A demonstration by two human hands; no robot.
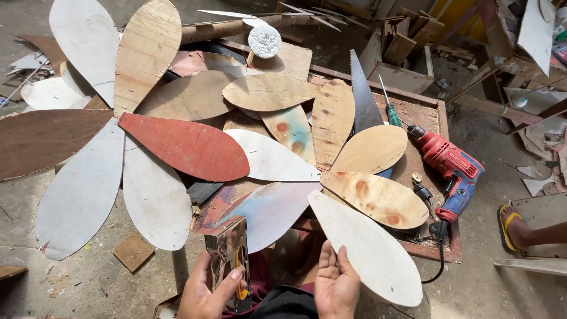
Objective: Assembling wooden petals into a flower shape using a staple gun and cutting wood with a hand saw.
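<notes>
My left hand (207, 292) is wrapped around a metal staple gun with a yellow lever (230, 260), its body upright, just below the near edge of the low wooden work table (440, 112). My right hand (335, 285) lies palm up with fingers loosely curled, not gripping anything, its fingertips at the lower edge of a white leaf-shaped plywood petal (369, 248). That petal juts past the table's near edge, its long axis running from up-left, where it tucks under a bare plywood petal with reddish knots (375, 198), down to the right. It lies just up and right of my right hand, which is the nearer one; the staple gun sits to its left.

More petals fan across the table and the dusty concrete floor (88, 283): a red one (186, 147), and white and brown ones on the left. At the table's right edge rest a red and blue power drill (455, 171), a handsaw blade (361, 97) and a green-handled screwdriver (391, 109). Another person's foot in a yellow sandal (511, 227) is at far right.
</notes>
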